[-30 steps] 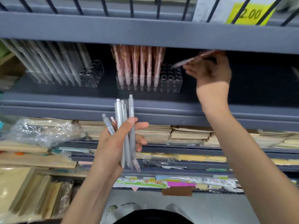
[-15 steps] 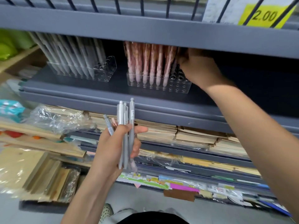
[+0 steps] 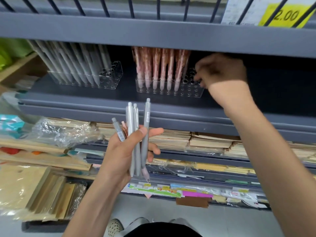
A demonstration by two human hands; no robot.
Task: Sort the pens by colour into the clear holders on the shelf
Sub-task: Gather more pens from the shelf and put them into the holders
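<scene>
My left hand grips a bundle of grey pens upright below the shelf, with one pink pen tucked among them. On the shelf stand two clear holders. The left holder carries several grey pens. The right holder carries several pink pens, and the holes at its right end are bare. My right hand is blurred, back towards me, its curled fingertips at that holder's right end. No pen shows in it.
The upper shelf's grey front edge hangs low over the holders, with a yellow price tag above. Stacked notebooks and crumpled plastic wrap fill the shelf below. Wooden boards lie at lower left.
My right hand carried a pink pen to the pink holder and has since drawn back to its right end, with no pen seen in it. The left hand's bundle stayed put.
</scene>
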